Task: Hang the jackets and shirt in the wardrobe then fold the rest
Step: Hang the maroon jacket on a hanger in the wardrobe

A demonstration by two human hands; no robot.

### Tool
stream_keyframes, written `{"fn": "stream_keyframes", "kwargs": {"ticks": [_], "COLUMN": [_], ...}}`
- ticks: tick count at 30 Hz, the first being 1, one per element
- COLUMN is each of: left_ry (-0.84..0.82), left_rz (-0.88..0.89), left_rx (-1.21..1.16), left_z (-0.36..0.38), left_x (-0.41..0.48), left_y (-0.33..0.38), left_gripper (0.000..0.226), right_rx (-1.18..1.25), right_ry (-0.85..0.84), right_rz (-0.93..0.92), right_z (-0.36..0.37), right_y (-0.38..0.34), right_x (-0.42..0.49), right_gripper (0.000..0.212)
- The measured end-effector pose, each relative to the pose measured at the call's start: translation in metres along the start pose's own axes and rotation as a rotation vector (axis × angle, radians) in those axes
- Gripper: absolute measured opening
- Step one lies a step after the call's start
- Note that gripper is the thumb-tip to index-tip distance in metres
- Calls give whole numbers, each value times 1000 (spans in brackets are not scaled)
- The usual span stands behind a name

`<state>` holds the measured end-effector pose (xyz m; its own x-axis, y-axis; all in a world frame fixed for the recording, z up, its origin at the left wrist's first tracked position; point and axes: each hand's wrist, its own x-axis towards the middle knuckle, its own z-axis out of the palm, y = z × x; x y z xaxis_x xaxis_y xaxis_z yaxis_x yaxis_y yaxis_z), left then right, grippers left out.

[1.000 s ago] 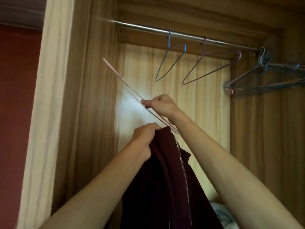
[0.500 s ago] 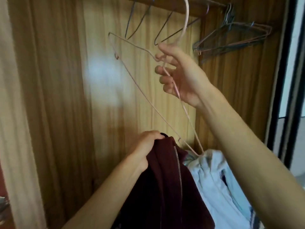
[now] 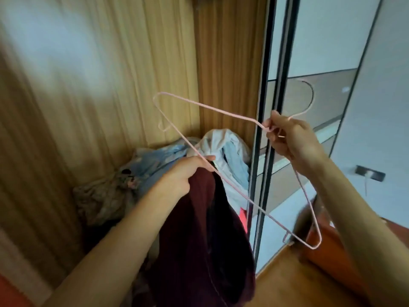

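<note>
My right hand (image 3: 290,138) grips a pink wire hanger (image 3: 208,108) at its neck, just below the hook, and holds it tilted in front of the wardrobe. My left hand (image 3: 188,173) grips the top of a dark maroon zip jacket (image 3: 203,240), which hangs down from it. The hanger's long bottom wire crosses right by my left hand's fingers. The jacket is not on the hanger.
A heap of clothes (image 3: 155,165), light blue, white and patterned, lies on the wardrobe floor in the back corner. The dark sliding-door frame (image 3: 263,129) stands just right of it. An orange piece of furniture (image 3: 332,247) sits low on the right on a wooden floor.
The view has dropped from the rail to the wardrobe floor. My right hand brought the hanger down and to the right. My left hand kept hold of the maroon jacket.
</note>
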<state>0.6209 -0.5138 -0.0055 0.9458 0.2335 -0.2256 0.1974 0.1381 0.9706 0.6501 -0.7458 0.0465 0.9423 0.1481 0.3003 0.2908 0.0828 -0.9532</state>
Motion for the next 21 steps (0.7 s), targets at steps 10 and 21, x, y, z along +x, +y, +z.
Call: {"fn": "stream_keyframes", "kwargs": {"ticks": [10, 21], "left_ry": [-60, -383], "left_rz": [-332, -306], "left_rx": [150, 361], "left_z": [94, 178], "left_x": [-40, -97], "left_y": [-123, -141], "left_gripper": [9, 34], "right_rx": [-377, -455], "right_ry": [244, 189], "right_rz": [243, 325], "right_z": [-202, -239], "right_y": [129, 159], "right_x": [-192, -285], "right_gripper": [29, 23]}}
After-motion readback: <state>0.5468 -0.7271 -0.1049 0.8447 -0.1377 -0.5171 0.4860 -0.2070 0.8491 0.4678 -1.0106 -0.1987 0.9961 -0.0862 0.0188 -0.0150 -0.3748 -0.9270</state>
